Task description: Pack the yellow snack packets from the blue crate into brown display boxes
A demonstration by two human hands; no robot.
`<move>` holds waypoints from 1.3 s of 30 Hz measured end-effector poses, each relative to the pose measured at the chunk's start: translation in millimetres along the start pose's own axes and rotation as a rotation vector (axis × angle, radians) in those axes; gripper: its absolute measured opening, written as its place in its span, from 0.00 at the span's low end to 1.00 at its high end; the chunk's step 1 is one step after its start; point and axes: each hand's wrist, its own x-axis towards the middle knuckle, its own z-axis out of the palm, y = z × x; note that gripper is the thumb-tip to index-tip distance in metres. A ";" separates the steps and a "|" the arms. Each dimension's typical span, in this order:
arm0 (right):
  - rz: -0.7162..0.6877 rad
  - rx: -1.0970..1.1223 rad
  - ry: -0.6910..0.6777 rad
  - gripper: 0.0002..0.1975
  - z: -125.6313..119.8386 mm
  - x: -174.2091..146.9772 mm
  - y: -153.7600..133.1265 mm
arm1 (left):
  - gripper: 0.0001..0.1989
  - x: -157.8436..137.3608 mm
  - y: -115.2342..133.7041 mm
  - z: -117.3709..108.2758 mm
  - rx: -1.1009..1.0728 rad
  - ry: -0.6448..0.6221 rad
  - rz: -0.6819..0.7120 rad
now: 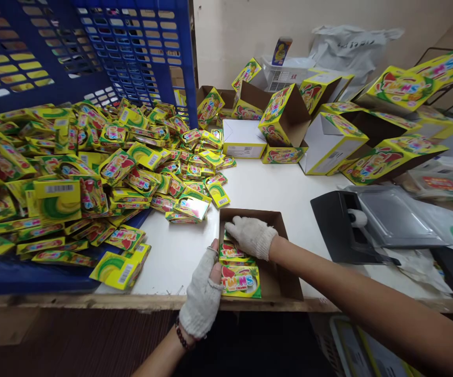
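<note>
An open brown cardboard box (277, 283) lies at the table's front edge. Small yellow Twins packs (240, 283) stand in a row along its left side. My left hand (203, 296), in a white knit glove with bare fingertips, grips the left wall of the box, its thumb by the nearest pack. My right hand (250, 235), also gloved, reaches into the far left corner with bent fingers closed over a pack there. That pack is mostly hidden under the hand.
Left, a blue plastic crate (132, 47) lies tipped, with a heap of Twins packs (116, 167) spilling onto the white table (258, 183). Several display boxes (281, 115) are piled at the back. A black tape dispenser (336, 225) sits right, beside a clear plastic tray (399, 214).
</note>
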 end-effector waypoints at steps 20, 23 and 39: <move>0.046 0.183 -0.134 0.13 -3.9 -39.7 2.5 | 0.29 0.4 -1.6 -3.3 -0.041 -0.029 -0.013; 0.090 0.114 -0.096 0.12 -2.0 -41.0 -2.7 | 0.31 0.5 -0.5 -3.9 -0.042 -0.024 -0.011; 0.481 0.505 -0.116 0.10 7.0 -11.3 8.3 | 0.31 -1.0 -1.3 -1.8 -0.075 -0.005 -0.030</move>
